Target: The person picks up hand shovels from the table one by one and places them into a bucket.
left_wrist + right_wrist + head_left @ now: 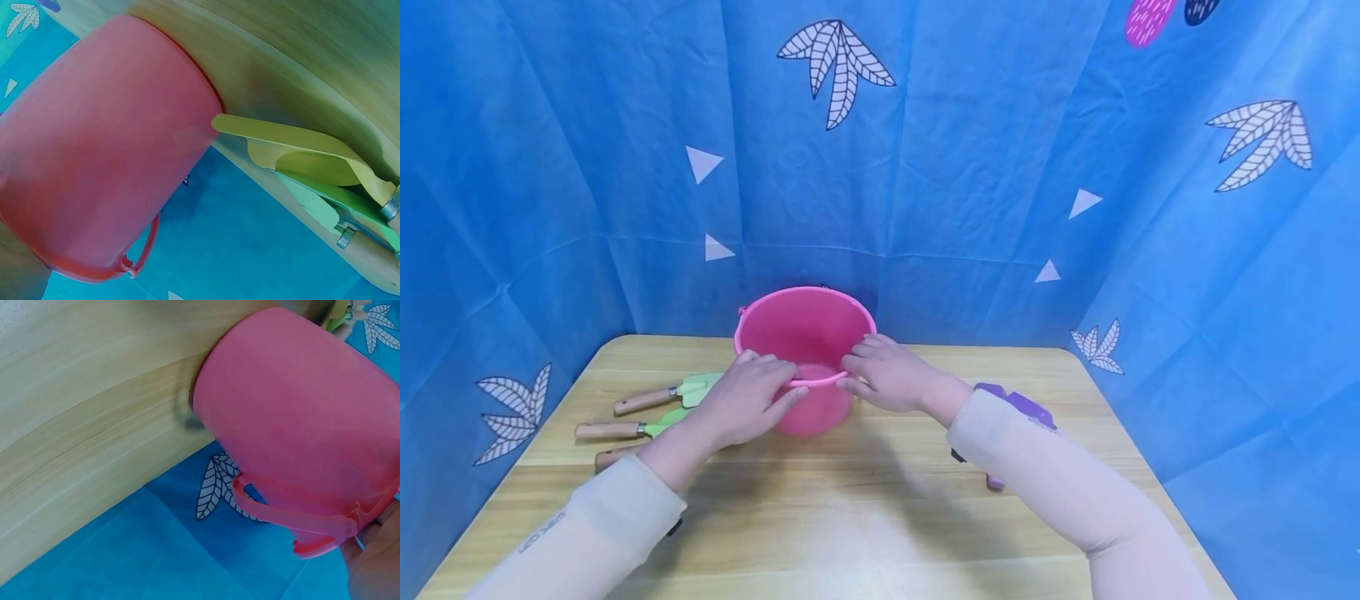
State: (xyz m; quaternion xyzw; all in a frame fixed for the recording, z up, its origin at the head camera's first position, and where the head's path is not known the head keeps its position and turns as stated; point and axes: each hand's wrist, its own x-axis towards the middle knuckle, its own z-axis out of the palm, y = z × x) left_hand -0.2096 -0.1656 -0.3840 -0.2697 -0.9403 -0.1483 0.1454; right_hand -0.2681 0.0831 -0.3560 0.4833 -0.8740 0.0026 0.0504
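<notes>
A pink bucket [812, 412] stands upright near the back of the wooden table, its mouth tipped into view. My left hand [747, 400] grips the near left rim, thumb along the outside and fingers over the edge. On the near right side, my right hand [891, 372] holds the same rim, fingers curled over it. The bucket's handle [294, 519] hangs down its far side in the right wrist view. In the left wrist view, the bucket's outer wall [112, 137] fills the left half, close beside a yellow-green trowel [300, 140].
Several green garden tools with wooden handles [610, 430] lie left of the bucket, partly under my left forearm. Purple items [1030, 408] lie on the right, partly covered by my right sleeve. A blue patterned cloth [970, 167] hangs behind and at both sides of the table [850, 517].
</notes>
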